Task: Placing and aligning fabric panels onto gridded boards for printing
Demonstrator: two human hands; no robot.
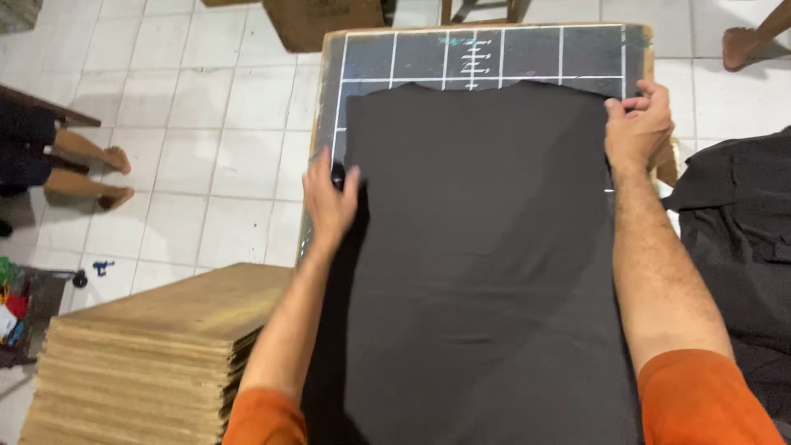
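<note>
While the left hand [329,198] lies flat, fingers released, on the black garment's [486,247] edge, the right hand [636,132] pinches its far corner; uneven pull likely skews it off the gridded board [494,53] underneath.

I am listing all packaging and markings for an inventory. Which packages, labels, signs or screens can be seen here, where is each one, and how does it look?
Cardboard box: on the tiled floor beyond the far end of the board, brown, only partly in view.
Marked board: under the black cloth that both hands press flat; dark surface with white grid lines and a ladder-like centre scale.
Labels, signs, screens: none visible.
</note>
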